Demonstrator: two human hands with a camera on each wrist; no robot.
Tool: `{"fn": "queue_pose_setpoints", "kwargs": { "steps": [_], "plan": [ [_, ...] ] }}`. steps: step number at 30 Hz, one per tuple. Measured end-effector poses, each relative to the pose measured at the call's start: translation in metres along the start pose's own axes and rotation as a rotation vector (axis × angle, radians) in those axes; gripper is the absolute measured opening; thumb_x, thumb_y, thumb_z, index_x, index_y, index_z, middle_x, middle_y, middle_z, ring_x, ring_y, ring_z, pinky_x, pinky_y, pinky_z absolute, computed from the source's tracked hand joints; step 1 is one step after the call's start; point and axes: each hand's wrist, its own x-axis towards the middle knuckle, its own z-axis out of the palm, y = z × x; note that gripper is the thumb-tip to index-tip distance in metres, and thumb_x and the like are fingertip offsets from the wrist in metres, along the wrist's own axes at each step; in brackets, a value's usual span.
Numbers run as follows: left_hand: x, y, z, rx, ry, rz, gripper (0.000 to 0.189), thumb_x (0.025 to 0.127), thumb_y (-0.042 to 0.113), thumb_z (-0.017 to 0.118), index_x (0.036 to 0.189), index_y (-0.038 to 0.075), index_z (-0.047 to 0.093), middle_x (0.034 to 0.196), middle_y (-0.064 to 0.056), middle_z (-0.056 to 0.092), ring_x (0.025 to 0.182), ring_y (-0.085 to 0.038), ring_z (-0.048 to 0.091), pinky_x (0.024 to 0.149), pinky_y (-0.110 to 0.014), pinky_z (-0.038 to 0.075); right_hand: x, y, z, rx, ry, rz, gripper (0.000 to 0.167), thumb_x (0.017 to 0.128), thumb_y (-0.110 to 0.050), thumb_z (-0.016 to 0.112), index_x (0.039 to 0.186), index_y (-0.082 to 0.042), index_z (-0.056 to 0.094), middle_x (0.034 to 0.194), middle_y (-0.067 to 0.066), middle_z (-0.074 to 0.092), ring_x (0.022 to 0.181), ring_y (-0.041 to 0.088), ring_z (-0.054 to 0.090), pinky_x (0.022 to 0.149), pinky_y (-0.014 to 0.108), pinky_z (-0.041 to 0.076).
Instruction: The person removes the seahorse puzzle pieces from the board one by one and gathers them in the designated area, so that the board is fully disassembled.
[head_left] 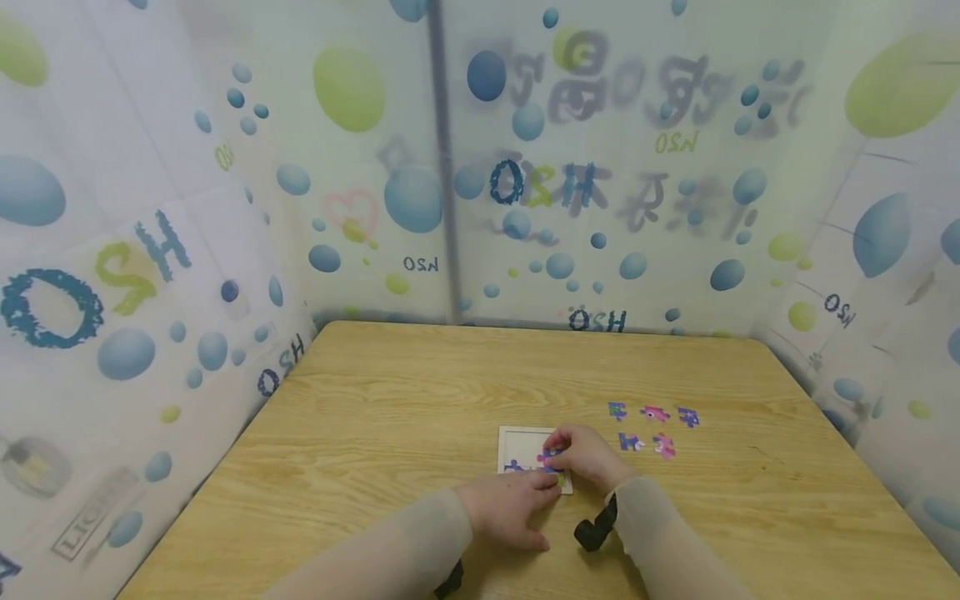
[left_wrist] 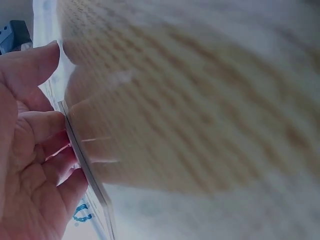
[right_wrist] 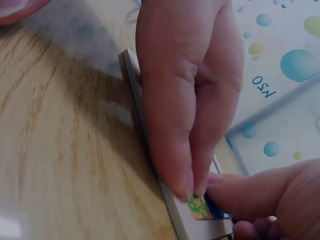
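On the wood-grain tabletop (head_left: 375,400) amid bubble-printed curtains (head_left: 645,287): right hand (head_left: 590,457) in a pinch on a puzzle piece (head_left: 552,455), left hand (head_left: 507,509) outspread on the tray (head_left: 502,450).

Before me I see a wood-grain worktop (head_left: 360,383), with a pale back sheet (head_left: 480,25), left sheet (head_left: 82,167) and right sheet (head_left: 900,333) around it, all printed with blue and green bubbles. A grey strip (head_left: 442,150) runs down the back one.

puzzle pieces (head_left: 657,413) lie right of the tray (head_left: 502,450)
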Motion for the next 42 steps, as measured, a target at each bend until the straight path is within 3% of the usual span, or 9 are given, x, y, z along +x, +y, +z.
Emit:
{"fn": "queue_pose_setpoints", "kwargs": {
  "steps": [23,35,42],
  "plan": [
    [-0.0003,-0.003,0.0021,-0.038,-0.009,-0.007,0.072,0.09,0.052,0.059,0.147,0.012,0.04,0.154,-0.001,0.032,0.139,-0.015,0.032,0.112,-0.025,0.027,-0.0014,0.0036,-0.0001,-0.005,0.02,-0.01,0.014,0.081,-0.007,0.076,0.092,-0.012,0.069,0.097,0.002,0.061,0.092,0.022,0.051,0.089,0.043,0.041],
    [-0.0002,-0.0028,0.0019,-0.022,0.008,0.006,0.071,0.09,0.05,0.061,0.146,0.01,0.042,0.152,-0.002,0.035,0.138,-0.014,0.033,0.111,-0.023,0.027,-0.0008,0.0046,-0.0059,0.062,0.033,0.001,0.013,0.082,-0.002,0.073,0.092,-0.008,0.07,0.09,0.005,0.06,0.086,0.021,0.051,0.08,0.036,0.04],
    [-0.0004,-0.0026,0.0019,-0.018,0.006,0.005,0.072,0.09,0.051,0.06,0.146,0.01,0.042,0.153,-0.001,0.034,0.139,-0.014,0.032,0.112,-0.023,0.026,-0.0012,0.004,-0.0059,0.066,0.013,0.013,0.013,0.082,0.0,0.072,0.092,-0.008,0.071,0.093,0.004,0.062,0.09,0.023,0.052,0.087,0.042,0.04]
  ]
}}
